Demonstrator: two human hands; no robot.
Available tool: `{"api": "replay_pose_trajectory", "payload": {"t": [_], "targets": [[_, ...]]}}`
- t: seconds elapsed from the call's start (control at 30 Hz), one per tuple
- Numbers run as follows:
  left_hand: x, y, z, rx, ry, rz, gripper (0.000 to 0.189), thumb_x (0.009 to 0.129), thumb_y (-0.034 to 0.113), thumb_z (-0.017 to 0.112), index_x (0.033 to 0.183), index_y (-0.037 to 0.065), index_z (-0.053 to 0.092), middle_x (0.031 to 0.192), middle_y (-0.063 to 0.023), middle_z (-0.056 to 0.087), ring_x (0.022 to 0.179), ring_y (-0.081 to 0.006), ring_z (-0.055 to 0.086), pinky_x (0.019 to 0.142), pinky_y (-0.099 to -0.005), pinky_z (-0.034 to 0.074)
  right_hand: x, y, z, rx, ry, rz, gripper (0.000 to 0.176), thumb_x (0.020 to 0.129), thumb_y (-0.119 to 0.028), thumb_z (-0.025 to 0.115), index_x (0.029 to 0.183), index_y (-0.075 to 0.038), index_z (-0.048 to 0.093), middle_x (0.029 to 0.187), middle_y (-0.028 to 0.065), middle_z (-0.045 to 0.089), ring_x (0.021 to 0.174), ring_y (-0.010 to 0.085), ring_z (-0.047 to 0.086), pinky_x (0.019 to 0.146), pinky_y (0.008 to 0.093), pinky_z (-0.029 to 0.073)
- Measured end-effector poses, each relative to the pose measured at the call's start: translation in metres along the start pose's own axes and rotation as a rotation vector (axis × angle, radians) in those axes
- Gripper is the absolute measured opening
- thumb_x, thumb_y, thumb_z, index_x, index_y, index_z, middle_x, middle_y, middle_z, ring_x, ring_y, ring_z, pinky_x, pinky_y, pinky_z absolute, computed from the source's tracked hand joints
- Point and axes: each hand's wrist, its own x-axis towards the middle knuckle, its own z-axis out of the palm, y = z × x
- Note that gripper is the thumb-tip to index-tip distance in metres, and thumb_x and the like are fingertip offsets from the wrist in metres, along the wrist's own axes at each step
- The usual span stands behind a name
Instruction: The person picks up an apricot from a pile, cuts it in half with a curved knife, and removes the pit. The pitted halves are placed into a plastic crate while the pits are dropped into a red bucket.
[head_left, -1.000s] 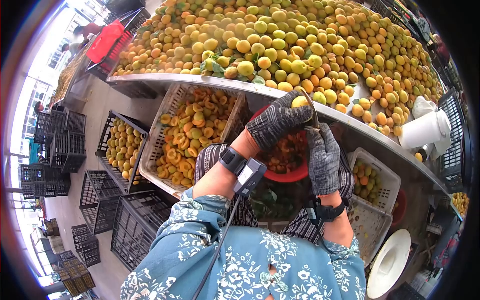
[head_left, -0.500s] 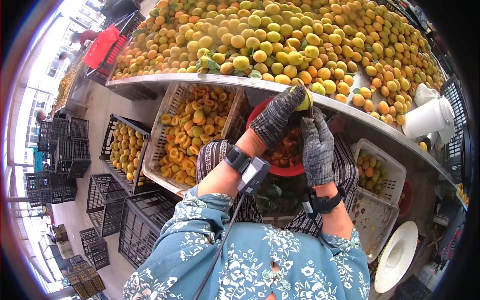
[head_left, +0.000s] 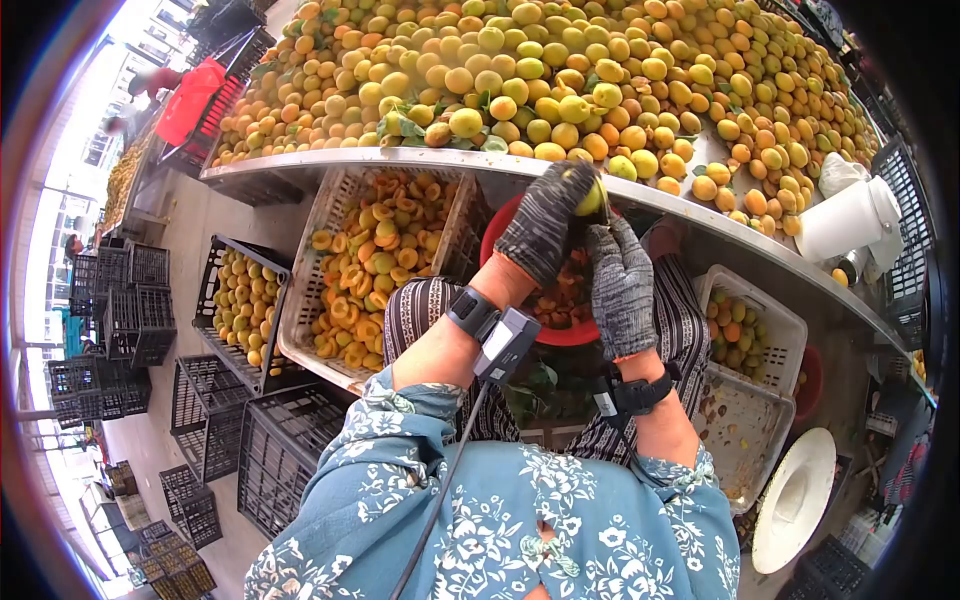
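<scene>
A yellow-green apricot (head_left: 590,198) is gripped in the fingers of my left hand (head_left: 546,225), which wears a dark grey knit glove. My right hand (head_left: 622,292), gloved alike, is closed just below and right of the fruit. A thin blade, seemingly a small knife (head_left: 605,207), rises from its fingertips against the apricot; the handle is hidden. Both hands are above a red basin (head_left: 570,336) that holds brownish-orange bits. Left of it, a pale crate (head_left: 296,330) carries many split apricot halves (head_left: 365,272).
A metal-edged table (head_left: 330,157) heaped with whole apricots (head_left: 490,80) spans the far side. A black crate (head_left: 207,285) of apricots stands left, a white crate (head_left: 788,325) of fruit right. A white bucket (head_left: 842,222) and white hat (head_left: 795,500) are at right.
The view has shifted slightly. Both hands still work close together at the apricot, and my right fingers have drawn a little lower beside it.
</scene>
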Motion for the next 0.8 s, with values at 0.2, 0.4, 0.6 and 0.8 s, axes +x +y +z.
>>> {"api": "replay_pose_trajectory", "payload": {"t": [0.2,0.4,0.6,0.8], "targets": [[-0.002,0.006,0.001,-0.236,0.044,-0.108,0.032,0.095,0.037,0.057,0.111,0.009,0.058,0.095,-0.0048,0.064,0.081,-0.0156,0.064,0.075,-0.03,0.053,0.001,0.011,0.004,0.083,-0.049,0.02,0.03,0.096,-0.013,0.054,0.122,0.002,0.057,0.102,0.0027,0.064,0.091,0.0072,0.056,0.081,0.0221,0.047],[-0.017,0.019,0.014,-0.101,0.08,-0.273,0.036,0.094,0.036,0.058,0.117,0.009,0.057,0.098,-0.001,0.063,0.086,-0.0121,0.06,0.08,-0.0276,0.051,0.015,0.003,0.001,0.192,-0.009,-0.004,0.028,0.093,-0.012,0.058,0.116,0.004,0.058,0.099,0.0058,0.065,0.083,0.0105,0.057,0.075,0.0243,0.048],[-0.006,0.017,0.016,0.437,-0.036,0.104,0.028,0.097,0.028,0.053,0.114,0.005,0.056,0.102,-0.001,0.058,0.095,-0.0084,0.053,0.085,-0.0253,0.044,0.015,0.009,-0.009,-0.023,-0.017,-0.081,0.026,0.093,-0.013,0.057,0.109,0.007,0.061,0.096,0.0148,0.067,0.086,0.0188,0.061,0.079,0.0291,0.048],[-0.004,0.007,0.005,0.518,-0.011,0.195,0.033,0.095,0.028,0.057,0.114,0.002,0.055,0.099,-0.0053,0.06,0.089,-0.0101,0.055,0.08,-0.0269,0.047,0.004,0.015,-0.011,-0.024,0.001,-0.055,0.025,0.093,-0.013,0.058,0.109,0.006,0.061,0.095,0.0133,0.066,0.086,0.0191,0.061,0.077,0.0296,0.048]]}}
